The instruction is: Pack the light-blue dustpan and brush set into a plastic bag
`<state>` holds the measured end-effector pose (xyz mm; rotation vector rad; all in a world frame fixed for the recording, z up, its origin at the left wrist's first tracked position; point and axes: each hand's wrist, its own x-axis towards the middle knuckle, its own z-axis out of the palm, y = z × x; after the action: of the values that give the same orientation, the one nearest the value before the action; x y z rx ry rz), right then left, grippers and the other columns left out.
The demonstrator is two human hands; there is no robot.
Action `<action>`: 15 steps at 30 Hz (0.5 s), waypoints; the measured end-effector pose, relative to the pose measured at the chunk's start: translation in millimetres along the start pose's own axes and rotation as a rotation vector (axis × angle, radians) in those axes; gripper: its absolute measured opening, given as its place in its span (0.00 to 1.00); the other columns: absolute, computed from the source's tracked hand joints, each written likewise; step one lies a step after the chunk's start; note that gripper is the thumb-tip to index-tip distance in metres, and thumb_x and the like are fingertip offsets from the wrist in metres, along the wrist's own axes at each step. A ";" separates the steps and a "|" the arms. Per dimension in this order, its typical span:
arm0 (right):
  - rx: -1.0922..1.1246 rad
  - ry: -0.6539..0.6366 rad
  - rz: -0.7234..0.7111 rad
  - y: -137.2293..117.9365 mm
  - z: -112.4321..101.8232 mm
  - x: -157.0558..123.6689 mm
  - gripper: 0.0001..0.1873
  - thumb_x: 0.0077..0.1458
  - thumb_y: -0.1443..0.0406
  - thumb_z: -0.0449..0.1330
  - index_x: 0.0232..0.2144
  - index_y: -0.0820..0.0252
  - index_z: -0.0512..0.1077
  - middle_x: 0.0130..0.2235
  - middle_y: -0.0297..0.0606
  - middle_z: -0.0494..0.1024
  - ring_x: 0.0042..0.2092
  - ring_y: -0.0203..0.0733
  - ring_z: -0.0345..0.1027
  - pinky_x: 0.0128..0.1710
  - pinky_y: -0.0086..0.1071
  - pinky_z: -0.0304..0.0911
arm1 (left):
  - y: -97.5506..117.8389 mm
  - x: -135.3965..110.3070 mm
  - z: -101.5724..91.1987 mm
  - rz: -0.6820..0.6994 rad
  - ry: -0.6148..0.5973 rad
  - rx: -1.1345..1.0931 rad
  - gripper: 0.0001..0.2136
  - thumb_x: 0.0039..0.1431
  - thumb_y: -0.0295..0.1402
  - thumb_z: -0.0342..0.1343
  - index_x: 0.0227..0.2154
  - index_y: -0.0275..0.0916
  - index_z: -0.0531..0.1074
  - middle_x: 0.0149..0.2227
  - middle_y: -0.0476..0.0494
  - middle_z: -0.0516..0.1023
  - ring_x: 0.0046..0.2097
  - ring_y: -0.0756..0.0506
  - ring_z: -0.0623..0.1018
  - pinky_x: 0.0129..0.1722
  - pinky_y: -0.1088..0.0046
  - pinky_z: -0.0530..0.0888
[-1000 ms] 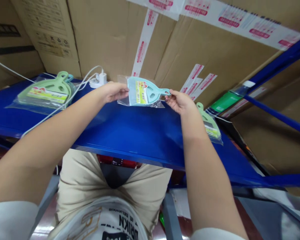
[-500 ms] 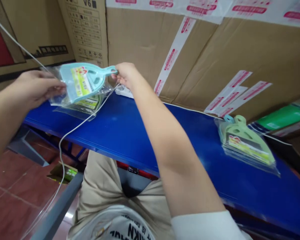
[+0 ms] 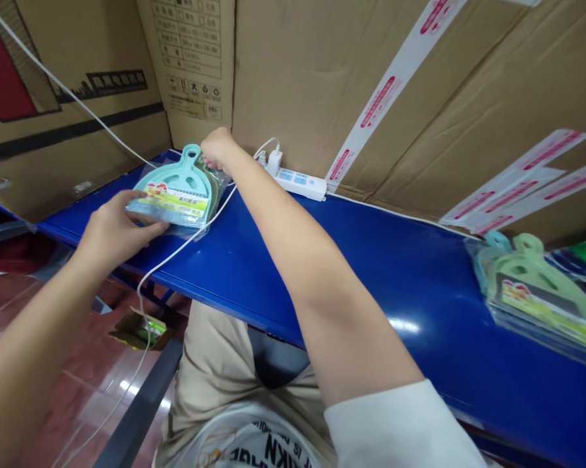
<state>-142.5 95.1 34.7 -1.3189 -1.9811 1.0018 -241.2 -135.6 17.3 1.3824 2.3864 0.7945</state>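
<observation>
A light blue dustpan (image 3: 168, 179) in a clear bag, with a yellow-green label, lies on the stack at the left of the blue table. Part of a green dustpan (image 3: 217, 184) shows beneath it. My left hand (image 3: 114, 227) grips the bagged blue dustpan at its lower left corner, fingers on top and thumb along the front edge. Beside the blue handle, my right hand (image 3: 219, 149) is closed, its fingers curled down at the bag's edge; what they pinch is hidden.
On the right of the blue table (image 3: 351, 260) lies another pile of bagged dustpans (image 3: 541, 286). A white power strip (image 3: 300, 182) with plugs sits against the large cardboard box (image 3: 322, 78). A white cable (image 3: 175, 250) crosses the table and hangs over its front edge.
The blue dustpan has come down onto the stack and turned, its handle now pointing away from me. My right hand has left the handle's end; the left has shifted to the front corner.
</observation>
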 end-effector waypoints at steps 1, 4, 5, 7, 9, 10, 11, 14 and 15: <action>-0.044 0.009 0.007 -1.8 -4.7 -6.7 0.11 0.69 0.67 0.60 0.31 0.63 0.73 0.29 0.35 0.74 0.42 0.42 0.80 0.52 0.37 0.78 | 0.6 -0.1 0.4 0.026 -0.022 0.013 0.30 0.55 0.38 0.67 0.63 0.41 0.76 0.38 0.46 0.90 0.44 0.36 0.89 0.52 0.65 0.80; -0.067 0.107 -0.090 -8.2 -21.8 -35.2 0.07 0.64 0.69 0.63 0.31 0.61 0.74 0.32 0.37 0.77 0.49 0.47 0.79 0.56 0.38 0.76 | -6.0 1.9 1.5 0.105 -0.035 0.051 0.25 0.49 0.42 0.66 0.52 0.44 0.81 0.38 0.46 0.90 0.48 0.33 0.87 0.54 0.63 0.78; -0.067 0.133 -0.121 -9.4 -28.5 -46.0 0.07 0.63 0.69 0.64 0.30 0.60 0.75 0.34 0.39 0.78 0.51 0.50 0.79 0.57 0.39 0.75 | -10.6 2.7 1.1 0.143 -0.039 0.063 0.25 0.48 0.44 0.66 0.51 0.45 0.81 0.37 0.46 0.89 0.46 0.33 0.87 0.53 0.62 0.78; -0.061 0.145 -0.149 -8.0 -43.9 -68.3 0.09 0.63 0.71 0.62 0.29 0.58 0.75 0.35 0.40 0.78 0.51 0.51 0.79 0.57 0.42 0.75 | -21.3 2.5 -2.3 0.225 -0.053 0.096 0.26 0.48 0.49 0.66 0.50 0.47 0.82 0.32 0.49 0.87 0.42 0.34 0.85 0.49 0.63 0.77; -0.052 0.164 -0.159 0.7 -63.4 -91.9 0.11 0.64 0.72 0.59 0.29 0.57 0.74 0.35 0.39 0.78 0.48 0.49 0.78 0.56 0.42 0.75 | -30.2 -0.7 -10.3 0.287 -0.080 0.125 0.26 0.51 0.53 0.63 0.50 0.47 0.84 0.26 0.51 0.82 0.37 0.37 0.83 0.44 0.65 0.76; -0.046 0.181 -0.183 8.1 -74.8 -104.5 0.10 0.64 0.72 0.59 0.30 0.57 0.75 0.35 0.39 0.78 0.47 0.48 0.78 0.57 0.42 0.75 | -32.4 -3.0 -15.6 0.294 -0.073 0.140 0.25 0.53 0.54 0.61 0.49 0.46 0.84 0.24 0.51 0.80 0.35 0.38 0.82 0.43 0.65 0.76; -0.041 0.205 -0.203 17.3 -87.3 -117.8 0.09 0.62 0.72 0.61 0.30 0.57 0.75 0.35 0.39 0.79 0.47 0.47 0.77 0.57 0.42 0.74 | -32.5 -5.4 -21.3 0.281 -0.040 0.158 0.25 0.55 0.55 0.59 0.48 0.46 0.84 0.24 0.51 0.79 0.34 0.38 0.82 0.42 0.65 0.76; -0.041 0.333 -0.226 52.2 -127.7 -161.8 0.08 0.57 0.73 0.64 0.29 0.56 0.75 0.35 0.39 0.79 0.47 0.48 0.77 0.58 0.43 0.73 | -20.7 -6.5 -32.3 0.187 0.193 0.223 0.28 0.62 0.55 0.51 0.53 0.43 0.83 0.41 0.42 0.88 0.46 0.34 0.86 0.50 0.62 0.80; -0.050 0.387 -0.219 64.9 -141.0 -177.3 0.08 0.57 0.73 0.64 0.28 0.56 0.75 0.35 0.39 0.80 0.46 0.47 0.77 0.58 0.43 0.73 | -14.7 -3.6 -31.8 0.159 0.233 0.231 0.30 0.64 0.52 0.50 0.58 0.38 0.80 0.52 0.36 0.88 0.55 0.33 0.86 0.57 0.61 0.80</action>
<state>65.0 -14.9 54.4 -1.1849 -1.8101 0.5493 -265.3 -154.7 34.5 1.6696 2.6407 0.7771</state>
